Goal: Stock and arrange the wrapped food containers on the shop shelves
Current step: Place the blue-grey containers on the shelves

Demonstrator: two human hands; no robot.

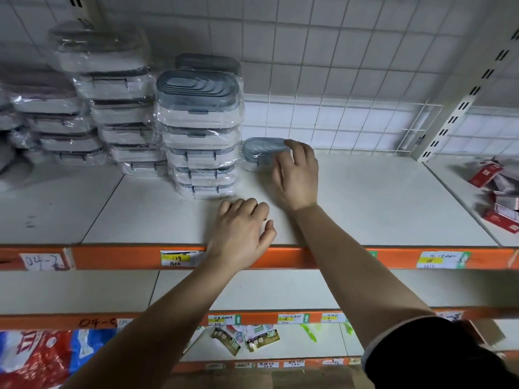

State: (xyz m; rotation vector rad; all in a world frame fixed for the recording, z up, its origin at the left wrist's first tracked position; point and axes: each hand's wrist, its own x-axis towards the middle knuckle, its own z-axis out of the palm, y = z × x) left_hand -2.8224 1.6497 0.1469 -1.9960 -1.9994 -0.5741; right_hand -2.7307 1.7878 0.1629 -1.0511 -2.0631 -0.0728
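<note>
**Upper shelf, seen from the aisle.** A small oval food container with a grey-blue lid (261, 153), wrapped in clear film, stands alone on the white shelf board (379, 197). It sits toward 12 o'clock, close to the white wire-grid back panel (337, 80).

The right hand (296, 178) reaches over the container's 3 o'clock end. The fingers (299, 150) curl over the lid edge and the thumb lies on the near side, so the hand grips the container, though blur softens the contact.

Just beside the container at 9 o'clock rises a tall stack of larger film-wrapped containers with grey-blue lids (200, 130). One more grey-blue lid shows behind it. Farther toward 9 o'clock stand stacks of wrapped containers with brownish lids (120, 113), blurred near the frame edge.

The left hand (241, 234) rests at 6 o'clock of the tall stack, on the front of the shelf board. Its fingers are loosely bent and hold nothing, and its wrist crosses the orange shelf-edge strip (337, 258). Yellow-and-white price labels (175, 258) sit on that strip.

Red cardboard boxes (484, 174) lie tumbled at 3 o'clock on the neighbouring board. On a lower shelf at 6 o'clock lie small gold-coloured packets (262, 339).
</note>
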